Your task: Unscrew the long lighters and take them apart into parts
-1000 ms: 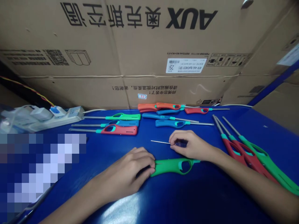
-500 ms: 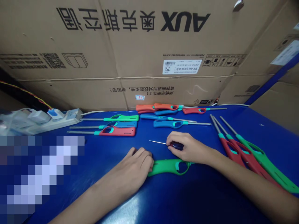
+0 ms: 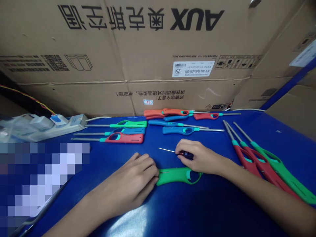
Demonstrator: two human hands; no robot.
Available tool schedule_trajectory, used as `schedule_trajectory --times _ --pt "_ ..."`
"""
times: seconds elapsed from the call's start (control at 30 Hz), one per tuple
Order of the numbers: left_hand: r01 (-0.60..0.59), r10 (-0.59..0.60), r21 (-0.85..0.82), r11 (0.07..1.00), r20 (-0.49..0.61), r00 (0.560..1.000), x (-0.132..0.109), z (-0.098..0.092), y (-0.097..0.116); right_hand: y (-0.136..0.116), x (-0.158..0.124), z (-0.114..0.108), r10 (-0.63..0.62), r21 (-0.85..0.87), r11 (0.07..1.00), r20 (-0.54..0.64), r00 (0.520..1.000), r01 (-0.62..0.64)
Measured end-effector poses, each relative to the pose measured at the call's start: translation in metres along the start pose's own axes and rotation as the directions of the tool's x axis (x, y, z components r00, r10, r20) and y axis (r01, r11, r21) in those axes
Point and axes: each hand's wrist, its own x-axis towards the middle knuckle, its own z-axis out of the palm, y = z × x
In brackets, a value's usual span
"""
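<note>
A green long-nosed lighter (image 3: 172, 176) lies across the blue table in front of me, its trigger loop to the right. My left hand (image 3: 140, 176) is at its butt end with fingers curled and the fingertips against it; the thumb is hidden. My right hand (image 3: 194, 156) grips the dark, reddish handle of a thin screwdriver (image 3: 185, 154) just above the lighter. The metal shaft points left over the table, apart from the lighter. My right wrist and forearm hide the lighter's nozzle.
Red (image 3: 125, 137), blue (image 3: 180, 130) and orange lighters (image 3: 176, 112) lie along the back, some overlapping. At right are two red ones and a green lighter (image 3: 283, 174). A power strip (image 3: 74, 124) stands at back left, before a big cardboard box (image 3: 98, 95). Pixel blocks cover the lower left.
My left hand has shifted slightly left along the butt end of the green lighter. My right hand and the screwdriver have stayed nearly still. The view has tilted slightly.
</note>
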Motion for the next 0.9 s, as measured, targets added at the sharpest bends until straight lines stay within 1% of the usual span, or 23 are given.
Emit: schedule_trajectory --times 0.17,0.27,0.33,0.47,0.6,0.67,0.8,0.9 --pt "-0.028 0.025 0.057 0.998 0.046 0.999 0.001 0.003 0.001 -0.004 0.0 0.001 0.009 0.002 1.0 -0.002 1.0 -0.009" --pt "-0.071 0.059 0.158 0.985 0.078 0.995 0.004 0.005 0.002 -0.007 0.001 0.003 0.019 0.003 1.0 -0.009 1.0 -0.019" --pt "-0.105 0.089 0.226 0.968 0.077 0.993 0.005 0.007 0.003 -0.008 0.0 0.005 0.022 0.008 1.0 -0.02 1.0 -0.022" --pt "-0.121 0.11 0.356 0.927 0.05 0.993 0.006 0.01 0.007 -0.008 0.0 0.008 0.017 0.019 1.0 -0.038 0.999 -0.016" --pt "-0.128 0.129 0.436 0.891 0.028 0.991 0.006 0.013 0.01 -0.008 0.0 0.01 0.018 0.022 1.0 -0.037 0.999 -0.017" --pt "-0.121 0.144 0.471 0.874 -0.014 0.989 0.005 0.018 0.01 -0.008 0.0 0.011 0.018 0.023 1.0 -0.034 0.999 -0.018" --pt "-0.063 0.151 0.525 0.849 -0.127 0.98 0.003 0.029 0.01 -0.007 -0.001 0.012 0.012 0.024 1.0 -0.033 0.999 -0.011" --pt "-0.052 0.146 0.542 0.839 -0.132 0.98 0.002 0.033 0.011 -0.007 -0.001 0.012 0.005 0.024 1.0 -0.034 0.999 -0.004"
